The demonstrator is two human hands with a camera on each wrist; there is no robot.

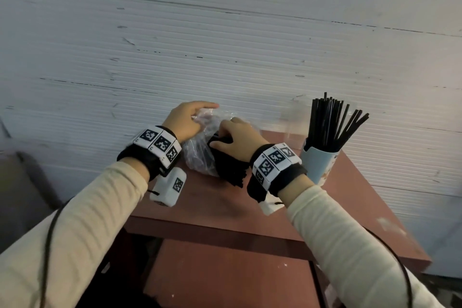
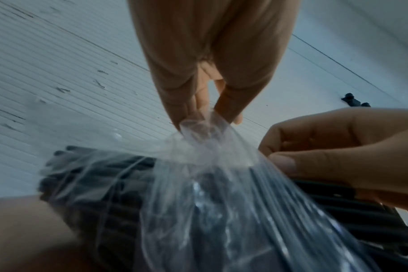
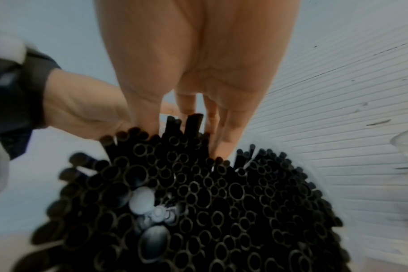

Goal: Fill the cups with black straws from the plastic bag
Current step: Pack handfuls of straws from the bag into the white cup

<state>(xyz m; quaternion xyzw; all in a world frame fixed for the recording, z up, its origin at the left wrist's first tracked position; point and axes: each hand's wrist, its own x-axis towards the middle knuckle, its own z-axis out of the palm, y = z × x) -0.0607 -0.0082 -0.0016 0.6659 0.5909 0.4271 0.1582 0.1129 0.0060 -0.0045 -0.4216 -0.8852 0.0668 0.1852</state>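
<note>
A clear plastic bag (image 1: 197,155) of black straws (image 1: 230,170) lies on the red-brown table (image 1: 225,207). My left hand (image 1: 186,120) pinches the bag's gathered top (image 2: 198,132) between thumb and fingers. My right hand (image 1: 237,140) grips a bunch of straws at the bag's open end; in the right wrist view its fingers (image 3: 221,128) reach down among the straw ends (image 3: 198,202). A light blue paper cup (image 1: 318,165) at the right holds a fan of black straws (image 1: 332,122). A clear plastic cup (image 1: 293,127) stands behind it, empty as far as I can see.
A white ribbed wall (image 1: 225,45) rises directly behind the table. The table's front edge (image 1: 212,230) is close to me, with a lower red shelf (image 1: 225,275) beneath. Cables run along both sleeves.
</note>
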